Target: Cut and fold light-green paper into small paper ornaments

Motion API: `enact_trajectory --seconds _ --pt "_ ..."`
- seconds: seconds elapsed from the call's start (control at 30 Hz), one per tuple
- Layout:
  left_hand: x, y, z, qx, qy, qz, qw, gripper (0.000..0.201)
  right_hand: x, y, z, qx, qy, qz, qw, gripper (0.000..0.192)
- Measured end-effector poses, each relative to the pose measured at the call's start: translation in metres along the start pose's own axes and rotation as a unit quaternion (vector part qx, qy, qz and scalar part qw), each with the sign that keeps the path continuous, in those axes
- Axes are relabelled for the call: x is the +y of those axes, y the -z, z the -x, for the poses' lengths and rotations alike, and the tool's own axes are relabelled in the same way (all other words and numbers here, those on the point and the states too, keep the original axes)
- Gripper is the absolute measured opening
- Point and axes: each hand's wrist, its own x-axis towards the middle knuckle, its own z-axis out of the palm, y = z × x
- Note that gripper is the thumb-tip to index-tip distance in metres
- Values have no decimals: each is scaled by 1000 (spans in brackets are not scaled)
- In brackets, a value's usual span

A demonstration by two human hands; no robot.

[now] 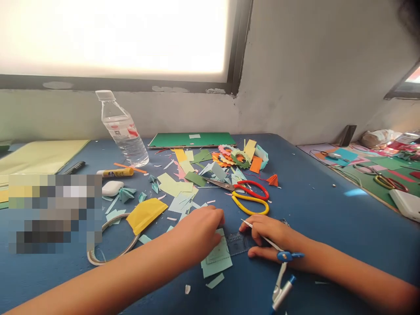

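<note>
My left hand (pixel 205 229) is closed, its fingers curled down on a clear plastic ruler (pixel 239 243) over a light green piece of paper (pixel 216 267); its fingertips are partly hidden. Between the fingers of my right hand (pixel 271 234) lies a drawing compass (pixel 285 256) with a blue hinge. Its needle leg points up and left, the other leg hangs toward me. The right thumb and fingertips are beside the ruler's right part. Just beyond my hands lie scissors (pixel 251 203) with one red and one yellow handle, blades spread.
Paper scraps (pixel 175 186) spread over the blue table (pixel 328 227). A leaning water bottle (pixel 124 131), a glue stick (pixel 116 172), a white earbud case (pixel 112 188) and a tape ring (pixel 95 259) with yellow paper (pixel 147 214) are left. A green board (pixel 193 139) lies by the wall.
</note>
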Motion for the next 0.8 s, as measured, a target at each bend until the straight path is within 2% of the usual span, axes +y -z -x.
enact_trajectory --seconds 0.13,0.23,0.33,0.4,0.53,0.7,0.8 --pt "7 9 -17 -47 33 -25 998 28 -14 13 -11 -51 -92 10 994 30" --pt "11 16 -30 -85 48 -34 995 29 -27 26 -21 -120 -132 19 984 31" --pt "12 21 -37 -121 55 -30 991 20 -36 34 -27 -163 -142 13 976 29" --pt "12 22 -36 -137 59 -15 989 15 -39 35 -26 -170 -142 16 975 26" --pt "10 25 -27 -146 76 32 986 14 -40 33 -24 -146 -132 39 980 27" --pt "5 29 -23 -149 96 107 978 10 -50 38 -36 -192 -153 70 967 25" --pt "-5 27 -20 -153 125 177 964 10 -53 41 -41 -221 -98 101 965 28"
